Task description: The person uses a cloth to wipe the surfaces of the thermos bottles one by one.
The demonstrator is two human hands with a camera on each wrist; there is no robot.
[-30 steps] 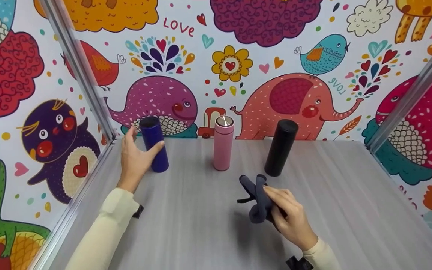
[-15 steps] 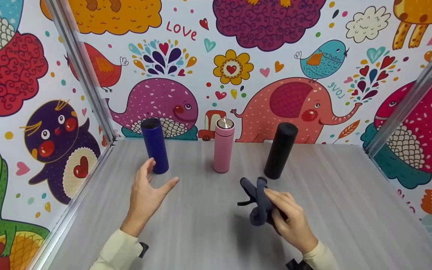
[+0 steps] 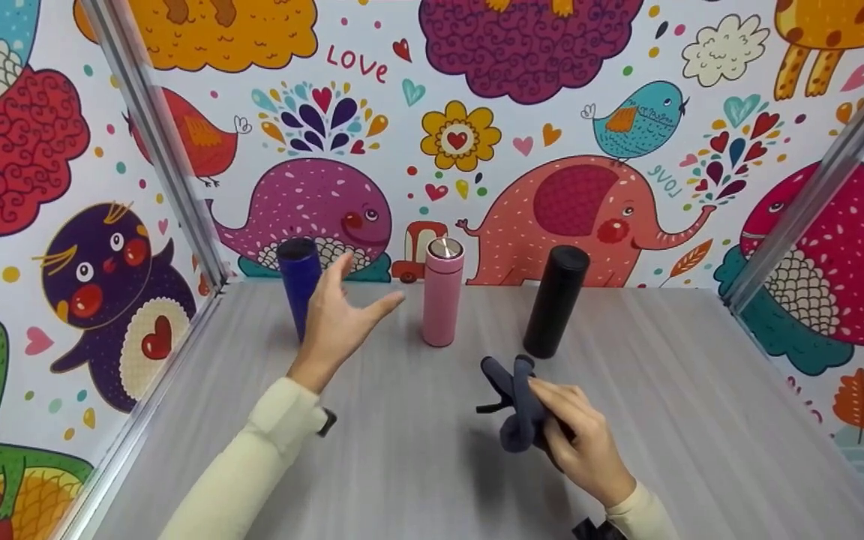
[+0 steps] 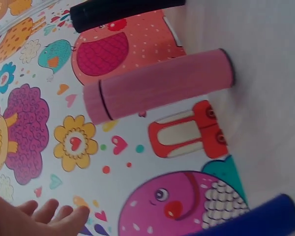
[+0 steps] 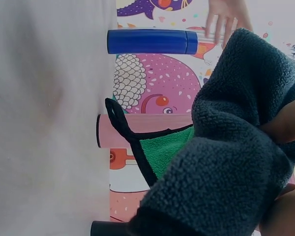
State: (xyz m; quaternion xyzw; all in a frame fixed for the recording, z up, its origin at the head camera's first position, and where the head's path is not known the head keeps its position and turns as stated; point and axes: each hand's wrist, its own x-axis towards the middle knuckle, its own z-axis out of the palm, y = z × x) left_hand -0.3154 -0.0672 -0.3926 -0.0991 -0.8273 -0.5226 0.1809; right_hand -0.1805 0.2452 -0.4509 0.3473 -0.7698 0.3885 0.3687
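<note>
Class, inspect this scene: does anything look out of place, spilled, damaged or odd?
No spill or damage is visible; the blue bottle, pink bottle and black bottle stand upright. One oddity: above the elephant's trunk, the teal lettering reads backwards, whereas the red lettering reads "LOVE" normally.

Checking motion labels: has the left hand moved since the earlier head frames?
Yes, rightward. Judged against the printed elephant in the head view, the left hand is nearer it and the pink flask than in either earlier frame.
</note>
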